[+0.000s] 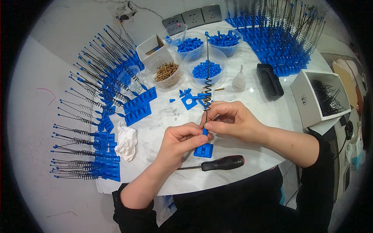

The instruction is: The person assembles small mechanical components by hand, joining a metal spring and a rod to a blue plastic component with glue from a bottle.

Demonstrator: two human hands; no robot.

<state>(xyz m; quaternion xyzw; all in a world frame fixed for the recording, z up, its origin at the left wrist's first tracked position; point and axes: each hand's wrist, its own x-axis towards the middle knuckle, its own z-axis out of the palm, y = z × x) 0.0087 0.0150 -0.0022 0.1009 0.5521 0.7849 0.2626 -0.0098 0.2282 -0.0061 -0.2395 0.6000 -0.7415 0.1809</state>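
In front of me stands a blue plastic base (203, 150) with a narrow blue stem. My left hand (176, 143) pinches the stem between thumb and fingers. Out of its top rises a black coiled spring wire (208, 83), upright, tipped with a small blue bead (206, 33). My right hand (237, 121) grips the wire's lower end between thumb and forefinger, close to the left fingertips. How the wire sits in the stem is partly hidden by the fingers. Just nearer to me lies a screwdriver (223, 163) with a black handle.
Tubs of blue beads (207, 70), brass screws (167, 72) and blue cone parts (189, 44) stand behind. Finished-looking spring pieces (105, 155) line the left edge; more (281, 50) fill the back right. A white box (326, 95) holds black wires. Crumpled tissue (126, 141) lies left.
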